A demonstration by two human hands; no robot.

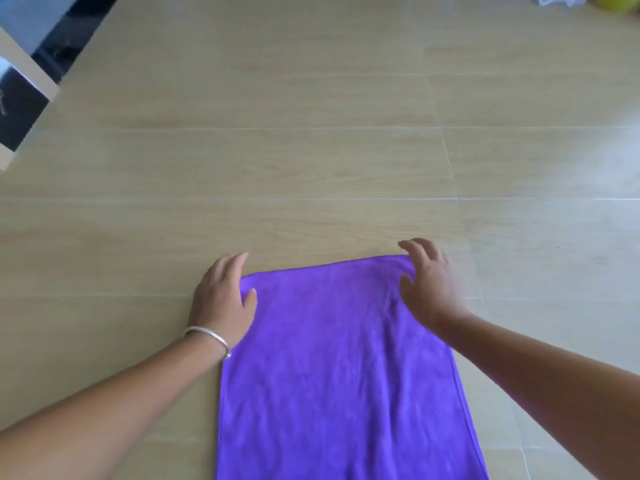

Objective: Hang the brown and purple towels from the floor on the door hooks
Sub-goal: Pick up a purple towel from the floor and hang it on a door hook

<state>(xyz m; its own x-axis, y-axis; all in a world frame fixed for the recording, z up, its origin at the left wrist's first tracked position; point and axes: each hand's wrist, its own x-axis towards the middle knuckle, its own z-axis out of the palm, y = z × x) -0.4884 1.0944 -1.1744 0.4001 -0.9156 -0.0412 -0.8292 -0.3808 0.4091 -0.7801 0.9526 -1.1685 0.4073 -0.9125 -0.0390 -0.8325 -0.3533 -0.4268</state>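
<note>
The left hand (221, 299) rests at the far left corner of the purple towel (339, 368), thumb on the cloth, fingers loose, probably ready to lift; the towel lies flat on the floor (311, 133), its near end cut off; the right hand (426, 282) hovers spread over the far right corner, gripping nothing; no brown towel or hooks show.

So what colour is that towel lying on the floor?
Purple, plain with no pattern; the towel shows clearly in the head view.
</note>
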